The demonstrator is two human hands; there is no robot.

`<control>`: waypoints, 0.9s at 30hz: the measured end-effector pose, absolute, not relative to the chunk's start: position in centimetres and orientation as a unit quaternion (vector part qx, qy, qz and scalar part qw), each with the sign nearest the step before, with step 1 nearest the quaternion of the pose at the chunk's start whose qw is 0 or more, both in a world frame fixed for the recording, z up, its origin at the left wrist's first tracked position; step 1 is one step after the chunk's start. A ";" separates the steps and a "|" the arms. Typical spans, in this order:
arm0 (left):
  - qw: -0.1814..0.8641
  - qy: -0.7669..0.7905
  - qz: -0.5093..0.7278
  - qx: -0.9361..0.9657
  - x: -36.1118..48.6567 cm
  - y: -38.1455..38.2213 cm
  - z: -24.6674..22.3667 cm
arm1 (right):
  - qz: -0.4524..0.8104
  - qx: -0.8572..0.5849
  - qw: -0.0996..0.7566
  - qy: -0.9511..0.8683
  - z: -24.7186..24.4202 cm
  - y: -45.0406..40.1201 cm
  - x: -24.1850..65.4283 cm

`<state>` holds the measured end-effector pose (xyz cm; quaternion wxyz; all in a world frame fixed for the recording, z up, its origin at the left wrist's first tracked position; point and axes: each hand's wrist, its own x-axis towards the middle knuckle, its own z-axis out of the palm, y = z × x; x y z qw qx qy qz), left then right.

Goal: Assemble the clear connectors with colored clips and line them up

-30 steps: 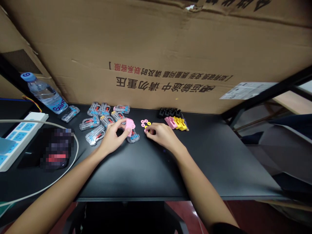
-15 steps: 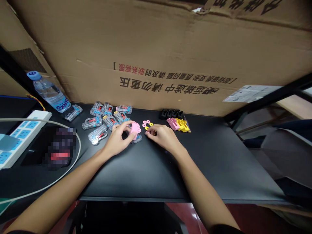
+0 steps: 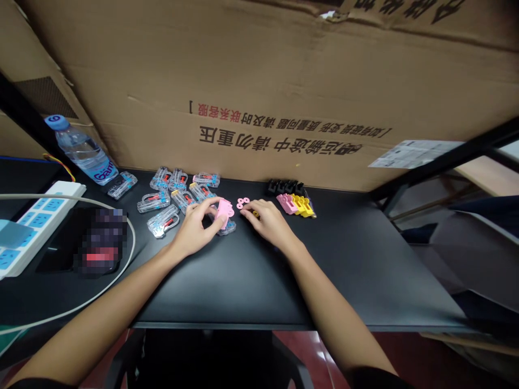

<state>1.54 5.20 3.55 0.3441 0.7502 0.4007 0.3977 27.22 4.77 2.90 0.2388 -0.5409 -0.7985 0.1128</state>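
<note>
My left hand (image 3: 200, 224) is closed, fingers and thumb gripping a pink plastic piece (image 3: 224, 212) with a small ring-shaped part at its right edge. Under and behind that piece, a clear plastic toy gun (image 3: 229, 227) lies partly hidden. My right hand (image 3: 267, 221) reaches over the table with fingers apart, their tips beside several small pink rings (image 3: 240, 201). Yellow rings (image 3: 255, 214) show in part beneath its fingers; the others are covered.
Several clear toy guns (image 3: 162, 220) with blue and red insides lie to the left. Black pieces (image 3: 285, 188), pink pieces (image 3: 287, 203) and yellow pieces (image 3: 302, 206) stand in rows at the right. A water bottle (image 3: 83, 151), power strip (image 3: 44, 216) and white cable (image 3: 132, 237) occupy the left side. Cardboard (image 3: 259, 81) walls the back.
My right hand has moved slightly up and forward, covering the yellow rings that showed before. The left hand keeps the pink piece in nearly the same spot.
</note>
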 end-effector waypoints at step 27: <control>0.261 0.405 0.402 0.779 1.3 5.5 3.3 | 0.452 -0.484 0.506 -0.553 4.1 2.6 22.0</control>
